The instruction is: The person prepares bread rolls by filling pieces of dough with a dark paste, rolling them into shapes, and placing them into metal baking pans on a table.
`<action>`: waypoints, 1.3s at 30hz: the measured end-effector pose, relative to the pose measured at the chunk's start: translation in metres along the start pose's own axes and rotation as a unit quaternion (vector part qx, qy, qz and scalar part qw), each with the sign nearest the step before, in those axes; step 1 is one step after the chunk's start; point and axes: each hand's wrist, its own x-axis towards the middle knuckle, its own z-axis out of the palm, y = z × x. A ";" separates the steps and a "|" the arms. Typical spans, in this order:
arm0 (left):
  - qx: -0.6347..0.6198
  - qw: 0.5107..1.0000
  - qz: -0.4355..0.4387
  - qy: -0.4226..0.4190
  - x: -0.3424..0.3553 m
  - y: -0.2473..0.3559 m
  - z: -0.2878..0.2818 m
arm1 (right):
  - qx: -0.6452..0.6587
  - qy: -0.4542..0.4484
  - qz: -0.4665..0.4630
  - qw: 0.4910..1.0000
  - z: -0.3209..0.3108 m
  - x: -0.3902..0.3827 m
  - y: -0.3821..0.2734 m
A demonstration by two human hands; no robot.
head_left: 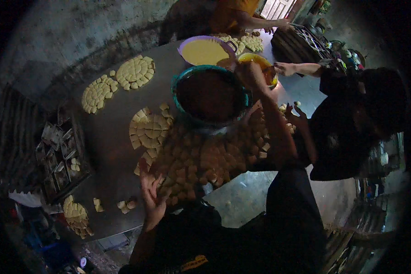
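Observation:
My left hand (pixel 152 195) is open at the near side of the table, fingers apart, beside many small dough pieces (pixel 180 176) spread in shadow. Past them, my right arm reaches far across, and my right hand (pixel 247 75) is between the teal basin (pixel 174 91) and a yellow bowl (pixel 247 56). Its fingers are too dark to make out, so any hold is hidden. The basin looks dark inside. Orange-yellow contents show in the yellow bowl. Left of the pieces lies a round of cut dough (pixel 147 129).
A purple basin (pixel 204 51) of pale yellow batter stands behind the teal one. More cut dough rounds (pixel 135 72) lie at the far left. Metal moulds (pixel 61 150) line the left edge. A co-worker's hand (pixel 285 69) is by the yellow bowl; another person (pixel 235 16) stands at the back.

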 end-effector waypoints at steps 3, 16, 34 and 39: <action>-0.014 0.999 -0.002 0.051 -0.018 -0.013 -0.027 | -0.078 -0.007 -0.060 0.995 0.032 0.061 0.097; 0.084 0.935 -0.210 0.272 -0.094 0.036 -0.090 | -0.007 -0.042 0.021 0.999 0.060 0.098 0.117; -0.046 0.975 -0.155 0.150 -0.096 0.050 -0.132 | 0.359 -0.038 -0.005 0.932 -0.025 -0.047 -0.186; -0.184 0.954 -0.200 0.128 -0.079 0.044 -0.131 | 0.503 -0.253 -0.049 0.825 -0.053 -0.189 -0.375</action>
